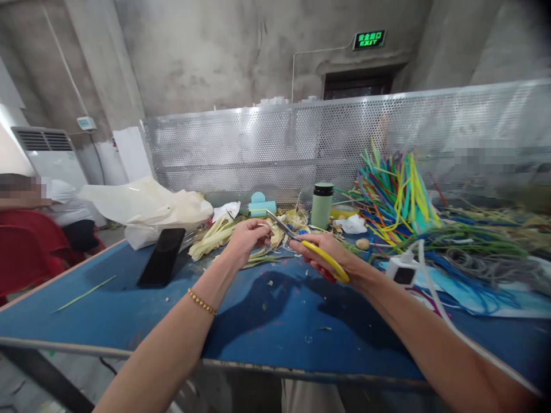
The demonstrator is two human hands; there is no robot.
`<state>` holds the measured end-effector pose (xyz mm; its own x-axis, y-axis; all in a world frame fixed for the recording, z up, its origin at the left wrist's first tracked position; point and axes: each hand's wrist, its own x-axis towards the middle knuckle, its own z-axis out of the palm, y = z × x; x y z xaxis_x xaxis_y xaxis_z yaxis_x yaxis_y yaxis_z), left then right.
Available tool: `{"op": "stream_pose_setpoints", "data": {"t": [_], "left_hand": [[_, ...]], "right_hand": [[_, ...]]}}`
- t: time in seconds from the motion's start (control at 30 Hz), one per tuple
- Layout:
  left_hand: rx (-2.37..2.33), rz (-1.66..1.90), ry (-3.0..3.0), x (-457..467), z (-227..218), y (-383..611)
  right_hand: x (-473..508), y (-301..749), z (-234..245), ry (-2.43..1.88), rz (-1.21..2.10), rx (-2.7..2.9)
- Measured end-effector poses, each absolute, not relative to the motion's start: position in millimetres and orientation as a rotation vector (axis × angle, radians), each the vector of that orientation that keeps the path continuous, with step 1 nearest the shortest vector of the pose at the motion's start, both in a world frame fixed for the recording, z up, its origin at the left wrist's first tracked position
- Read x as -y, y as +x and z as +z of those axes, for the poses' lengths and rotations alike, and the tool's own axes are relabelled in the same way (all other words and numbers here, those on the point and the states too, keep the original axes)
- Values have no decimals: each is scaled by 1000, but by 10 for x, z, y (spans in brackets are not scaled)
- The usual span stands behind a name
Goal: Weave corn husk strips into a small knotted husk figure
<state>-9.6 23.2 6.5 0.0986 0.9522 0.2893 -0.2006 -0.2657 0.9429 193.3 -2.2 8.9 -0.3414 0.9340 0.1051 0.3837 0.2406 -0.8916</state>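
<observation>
My right hand [321,249] grips a pair of scissors [325,261] with yellow handles. Its metal blades point up and to the left, toward my other hand. My left hand [252,236] is closed in a pinch near the blade tips; whatever sits between its fingertips is too small to make out. Just behind and left of that hand lie pale dried husks [215,234]. Loose straw-like scraps [297,221] are heaped behind the scissors.
A black phone [162,258] and a plastic bag [150,206] lie left on the blue table [172,321]. A green bottle [322,207] stands behind the scissors. Colourful strips [400,195], a white charger [403,268] and its cable are right. A perforated metal panel [241,149] closes the back.
</observation>
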Motion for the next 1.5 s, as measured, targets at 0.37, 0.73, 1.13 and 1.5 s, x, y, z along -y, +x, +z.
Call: {"op": "stream_pose_setpoints", "data": {"t": [0.37, 0.73, 1.13, 1.5], "left_hand": [[-795, 1273, 1230, -367, -143, -14], [-874, 1308, 1258, -414, -175, -25], [-744, 1379, 1263, -178, -73, 106], [-759, 1395, 1183, -25, -99, 242]], "right_hand": [[-13, 1926, 21, -1302, 1027, 1816], [4, 1864, -8, -1396, 1079, 1619], [-192, 1990, 43, -1009, 949, 1469], [7, 1805, 81, -813, 1037, 1497]]}}
